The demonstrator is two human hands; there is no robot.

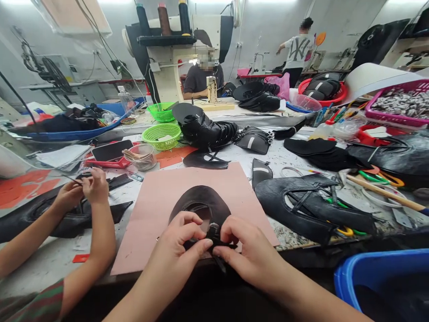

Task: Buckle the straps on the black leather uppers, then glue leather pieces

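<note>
A black leather piece with a rounded top and an opening point(201, 195) lies on a pink sheet point(150, 201) at the table's front edge. Over its lower part, my left hand point(184, 243) pinches a black strap point(213, 232) between thumb and fingers. Just right of it, my right hand point(243, 246) closes thumb and fingers on the same strap area. The hands are close together, and a dark strap end hangs below them. Fingers cover part of the strap and the leather piece's lower edge.
A co-worker's hands point(82, 190) work at the left. Stacked black leather pieces point(291, 203) lie right of the pink sheet, near scissors. A green basket point(161, 137) and black parts point(201, 127) stand behind. A blue bin point(382, 264) is at lower right. A person sits at a sewing machine.
</note>
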